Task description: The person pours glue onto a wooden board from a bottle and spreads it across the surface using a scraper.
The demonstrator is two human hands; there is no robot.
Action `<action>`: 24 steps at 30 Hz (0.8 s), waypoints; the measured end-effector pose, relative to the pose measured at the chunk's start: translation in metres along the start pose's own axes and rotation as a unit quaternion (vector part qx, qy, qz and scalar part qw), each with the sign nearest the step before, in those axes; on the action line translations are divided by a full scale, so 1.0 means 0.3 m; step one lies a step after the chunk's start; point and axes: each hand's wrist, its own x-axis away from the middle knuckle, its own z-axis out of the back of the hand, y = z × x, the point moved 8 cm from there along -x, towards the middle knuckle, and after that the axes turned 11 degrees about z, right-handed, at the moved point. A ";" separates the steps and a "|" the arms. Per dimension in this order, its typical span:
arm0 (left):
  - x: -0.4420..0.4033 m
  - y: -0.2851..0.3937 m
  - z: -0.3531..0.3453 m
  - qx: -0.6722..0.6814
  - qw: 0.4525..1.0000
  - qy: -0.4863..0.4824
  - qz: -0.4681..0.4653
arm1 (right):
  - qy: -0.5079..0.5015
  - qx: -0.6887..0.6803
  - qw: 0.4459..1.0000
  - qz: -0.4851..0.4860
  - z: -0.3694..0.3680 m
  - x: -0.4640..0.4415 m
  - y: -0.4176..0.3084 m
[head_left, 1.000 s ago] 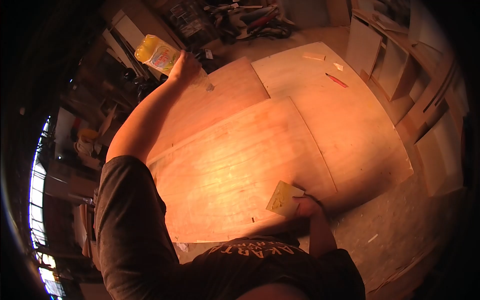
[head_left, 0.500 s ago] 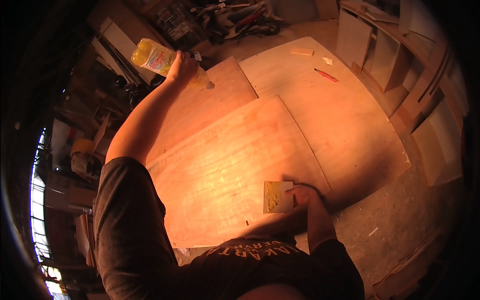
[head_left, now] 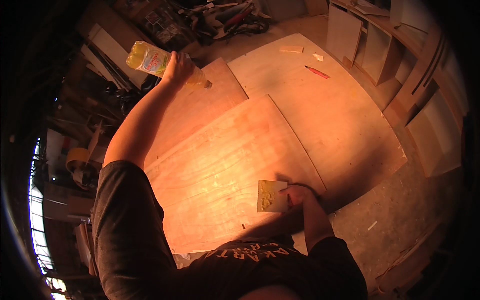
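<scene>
My left hand is wrapped round a clear plastic bottle with a label and yellow contents. The bottle is tilted, its neck pointing down and to the right above the plywood. Near my body, my right hand grips a flat square spreader by its right edge. Yellow paste is smeared over the spreader's left part. Beneath both hands lies a plywood sheet, with wet-looking shiny streaks in its middle.
A larger board lies under the sheet, carrying a red cutter knife, a small wood strip and a pale scrap. Cabinet frames stand at the right. Leaning panels and a yellow tape roll are at the left.
The whole scene has shifted slightly left in view as my head turned. Both hands keep their holds, and the bottle stays tilted.
</scene>
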 end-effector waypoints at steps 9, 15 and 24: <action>-0.084 -0.002 0.036 0.066 0.997 -0.005 0.028 | 0.040 0.008 0.999 0.032 0.096 -0.051 0.030; -0.121 0.019 0.054 0.082 0.997 -0.002 0.008 | 0.027 -0.006 0.999 0.028 0.066 -0.036 0.019; -0.147 -0.005 0.109 0.099 0.995 0.002 0.023 | 0.000 -0.014 1.000 -0.004 0.078 -0.041 0.029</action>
